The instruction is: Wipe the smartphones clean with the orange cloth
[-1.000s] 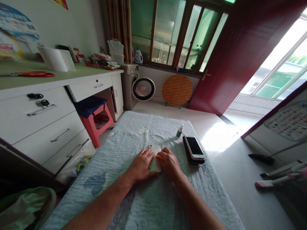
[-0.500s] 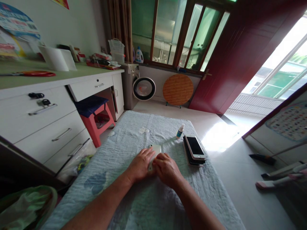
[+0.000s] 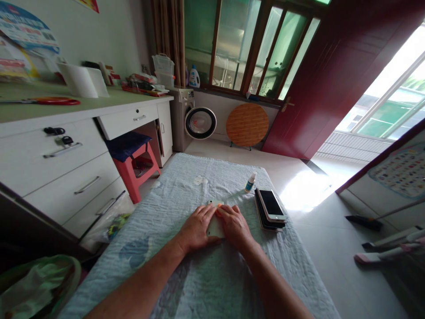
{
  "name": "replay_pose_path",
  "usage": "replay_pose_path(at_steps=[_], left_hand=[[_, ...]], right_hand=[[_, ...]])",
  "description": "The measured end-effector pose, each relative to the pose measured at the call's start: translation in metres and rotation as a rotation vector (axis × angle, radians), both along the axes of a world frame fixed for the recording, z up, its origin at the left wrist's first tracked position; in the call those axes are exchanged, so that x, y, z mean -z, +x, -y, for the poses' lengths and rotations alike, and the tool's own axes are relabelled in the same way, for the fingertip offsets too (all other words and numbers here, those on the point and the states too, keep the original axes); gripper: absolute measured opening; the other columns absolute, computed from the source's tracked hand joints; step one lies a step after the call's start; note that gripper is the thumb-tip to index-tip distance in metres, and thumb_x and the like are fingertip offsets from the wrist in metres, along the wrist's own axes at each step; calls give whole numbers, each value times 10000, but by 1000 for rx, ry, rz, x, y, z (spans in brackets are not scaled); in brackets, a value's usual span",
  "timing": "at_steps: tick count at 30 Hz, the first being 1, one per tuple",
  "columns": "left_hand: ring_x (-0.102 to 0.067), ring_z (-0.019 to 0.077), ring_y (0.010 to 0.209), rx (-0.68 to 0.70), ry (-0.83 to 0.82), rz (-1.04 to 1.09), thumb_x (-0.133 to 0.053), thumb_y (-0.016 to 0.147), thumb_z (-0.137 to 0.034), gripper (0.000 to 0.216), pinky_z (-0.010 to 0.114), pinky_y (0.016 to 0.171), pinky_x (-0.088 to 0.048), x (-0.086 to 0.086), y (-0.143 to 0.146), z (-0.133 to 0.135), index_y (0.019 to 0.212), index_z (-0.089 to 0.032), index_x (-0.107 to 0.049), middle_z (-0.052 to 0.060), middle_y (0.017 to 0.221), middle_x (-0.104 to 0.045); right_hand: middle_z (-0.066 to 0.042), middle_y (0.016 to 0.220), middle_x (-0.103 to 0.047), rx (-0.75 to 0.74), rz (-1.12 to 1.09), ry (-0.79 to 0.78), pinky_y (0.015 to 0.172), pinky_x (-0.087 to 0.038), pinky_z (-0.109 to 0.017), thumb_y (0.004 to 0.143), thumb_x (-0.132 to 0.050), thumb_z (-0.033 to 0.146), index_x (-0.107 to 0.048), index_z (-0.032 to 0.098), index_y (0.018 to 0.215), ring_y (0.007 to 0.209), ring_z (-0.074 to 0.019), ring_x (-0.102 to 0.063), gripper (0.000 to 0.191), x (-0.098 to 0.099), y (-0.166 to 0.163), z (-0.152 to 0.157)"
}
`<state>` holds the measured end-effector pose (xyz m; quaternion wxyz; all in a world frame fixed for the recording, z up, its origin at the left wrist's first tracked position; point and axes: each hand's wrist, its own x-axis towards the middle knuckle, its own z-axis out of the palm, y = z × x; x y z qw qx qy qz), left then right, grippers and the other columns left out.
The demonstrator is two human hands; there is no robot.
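A pale smartphone [image 3: 215,228] lies back side up on the quilted cover, its camera at the top left corner. My left hand [image 3: 198,226] holds it along the left side, fingers over its upper left and thumb near the lower edge. At the phone's upper part, my right hand [image 3: 235,223] presses a small orange piece [image 3: 219,207] against the back under its fingertips. The fingers hide most of that piece, so I cannot tell its kind. Right of the hands, a white-framed phone [image 3: 271,204] tops a stack of dark devices. Behind it stands a small spray bottle [image 3: 250,182].
The light blue quilted cover [image 3: 186,177] spreads over the surface under my hands. On the left are a white desk [image 3: 133,110] and a red stool [image 3: 146,173] with a dark top. A washing machine [image 3: 181,119] with its door open stands beyond, near a round wooden tabletop [image 3: 247,125].
My right hand has moved up the phone, its fingers now stretched forward instead of curled, and the orange piece shows beneath them. My left hand stays on the phone's left side.
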<state>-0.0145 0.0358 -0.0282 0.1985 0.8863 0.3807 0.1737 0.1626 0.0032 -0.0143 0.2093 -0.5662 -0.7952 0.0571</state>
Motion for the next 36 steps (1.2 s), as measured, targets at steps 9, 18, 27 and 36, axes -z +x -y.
replay_pose_path(at_steps=[9,18,27,36], left_hand=[[-427,345,1339,-18,-14,21,-690,695,-626,931,490,1123,-329,-1,0,0,1421,-129,-388,193,1442,-477],[-440,338,1333,-23,32,21,-694,711,-490,867,472,1136,-332,4,0,-1,1426,-102,-395,194,1434,-487],[-415,349,1349,28,1,12,-696,693,-648,929,489,1135,-312,-7,-2,1,1411,-126,-424,195,1449,-470],[-379,332,1377,59,-16,33,-745,666,-601,973,473,1153,-283,-11,-2,0,1452,-164,-373,160,1480,-442]], right_hand=[[-30,1022,-697,-159,-32,-41,785,-352,-284,949,-493,163,-656,202,938,802,-150,-544,168,-15,-4,15],[21,818,-688,-318,-71,-145,786,-324,-261,848,-490,34,-570,189,699,747,-109,-569,229,-31,-1,30],[3,909,-704,-193,-45,-84,773,-337,-265,927,-478,109,-635,200,798,720,-120,-523,223,-18,7,20],[-32,1116,-684,-41,20,-29,792,-370,-284,974,-436,156,-669,221,1013,842,-154,-549,245,-12,7,10]])
